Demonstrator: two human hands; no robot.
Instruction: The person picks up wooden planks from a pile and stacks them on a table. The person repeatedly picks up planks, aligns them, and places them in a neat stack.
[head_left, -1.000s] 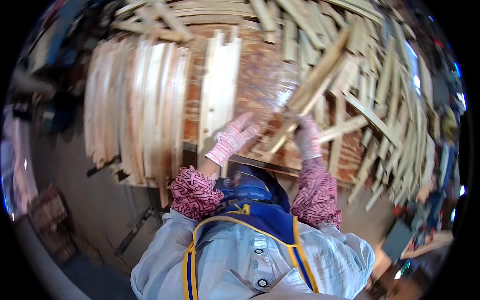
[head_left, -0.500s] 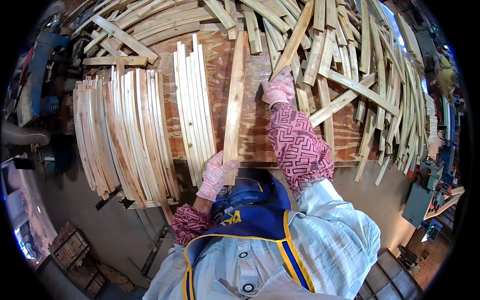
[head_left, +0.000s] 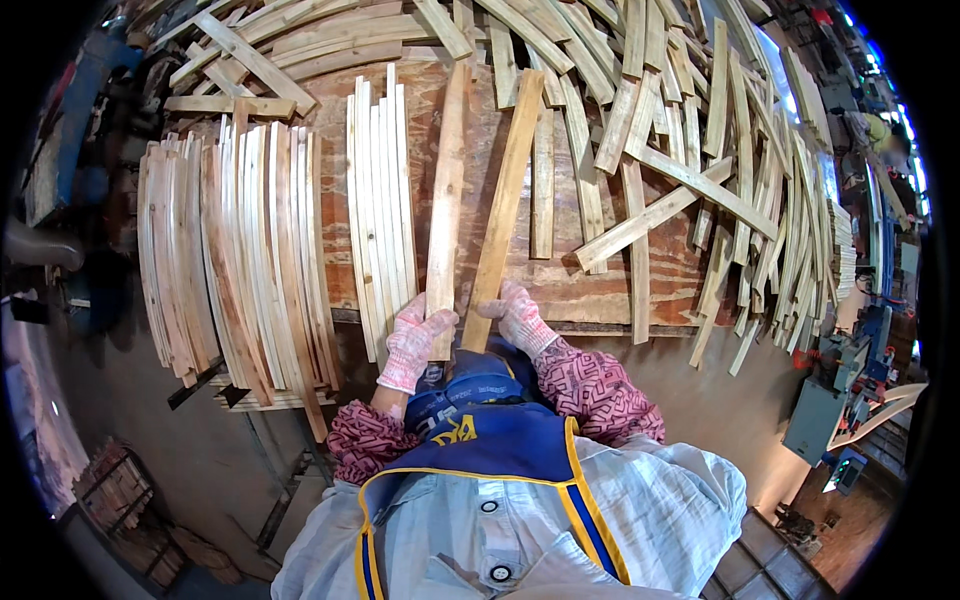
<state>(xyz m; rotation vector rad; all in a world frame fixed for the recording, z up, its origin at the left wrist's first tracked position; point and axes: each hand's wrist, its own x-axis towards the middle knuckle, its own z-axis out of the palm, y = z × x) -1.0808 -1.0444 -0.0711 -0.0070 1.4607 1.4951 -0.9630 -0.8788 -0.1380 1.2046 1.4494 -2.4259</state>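
Two slats are held side by side over the bench (head_left: 620, 300).
Left hand (head_left: 413, 343) is gripped round one slat (head_left: 447, 190), right hand (head_left: 520, 318) round the other slat (head_left: 505, 200), ends level for comparing.

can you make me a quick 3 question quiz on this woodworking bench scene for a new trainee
1. True or false: each gloved hand grips the near end of its own wooden slat.
2. Which hand holds the slat that runs nearly straight away from the person? A) left hand B) right hand C) neither
3. Fill in: the neat row of pale slats lies to the ____ of the two held slats.

Key:
1. True. The left hand grips the straighter slat, the right hand the slanted slat.
2. A.
3. Left. The neat row of slats lies on the workbench, with a loose heap of slats to the right.
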